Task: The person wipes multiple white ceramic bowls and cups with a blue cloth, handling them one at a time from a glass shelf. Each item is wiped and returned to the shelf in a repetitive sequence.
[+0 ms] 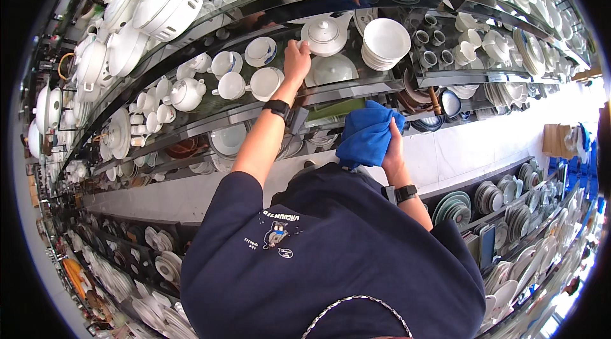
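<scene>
On the glass shelf before me, my left hand (pixel 298 60) has its fingers closed on the handle of a white lidded teapot (pixel 325 36), whose spout points away to the right. My right hand (pixel 395 148) holds a bunched blue cloth (pixel 367 134) low in front of the shelf's edge. Just right of the teapot stands a stack of white bowls (pixel 385 43). Left of my left hand are a white cup (pixel 265 83) and a cup on a saucer (pixel 260 51). A round white shape, perhaps a lid or the pot's reflection, shows below the teapot.
Glass shelves with dark edges (pixel 353 85) curve across the view. A small white teapot (pixel 187 94) and several cups stand left; small dark-rimmed cups (pixel 429 59) stand right. White tureens (pixel 167 5) fill the upper left. Behind me, stacked plates (pixel 453 210) line another rack beyond the tiled floor (pixel 458 153).
</scene>
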`<state>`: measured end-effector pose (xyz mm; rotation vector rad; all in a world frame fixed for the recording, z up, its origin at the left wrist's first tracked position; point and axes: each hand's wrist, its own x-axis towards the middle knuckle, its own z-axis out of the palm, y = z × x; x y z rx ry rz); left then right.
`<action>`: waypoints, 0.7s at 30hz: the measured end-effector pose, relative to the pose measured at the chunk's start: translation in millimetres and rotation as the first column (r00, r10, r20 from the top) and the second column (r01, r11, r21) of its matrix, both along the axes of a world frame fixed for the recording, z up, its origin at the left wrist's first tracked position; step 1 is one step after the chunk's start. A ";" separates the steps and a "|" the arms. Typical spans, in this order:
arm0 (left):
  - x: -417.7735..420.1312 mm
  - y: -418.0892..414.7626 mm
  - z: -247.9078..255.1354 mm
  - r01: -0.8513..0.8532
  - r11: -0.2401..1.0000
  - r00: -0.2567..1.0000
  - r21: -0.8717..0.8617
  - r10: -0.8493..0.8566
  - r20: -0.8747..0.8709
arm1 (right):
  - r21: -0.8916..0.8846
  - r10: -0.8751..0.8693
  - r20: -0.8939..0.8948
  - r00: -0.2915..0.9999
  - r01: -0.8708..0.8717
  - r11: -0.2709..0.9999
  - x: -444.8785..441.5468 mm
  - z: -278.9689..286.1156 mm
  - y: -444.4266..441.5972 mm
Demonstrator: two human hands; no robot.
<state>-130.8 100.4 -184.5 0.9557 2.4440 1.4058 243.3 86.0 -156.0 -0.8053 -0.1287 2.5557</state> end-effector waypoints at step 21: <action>-40.0 44.4 25.1 0.213 0.976 0.915 0.053 -0.218 0.340 | 0.031 0.053 0.014 0.999 -0.053 0.998 6.5 -10.1 9.0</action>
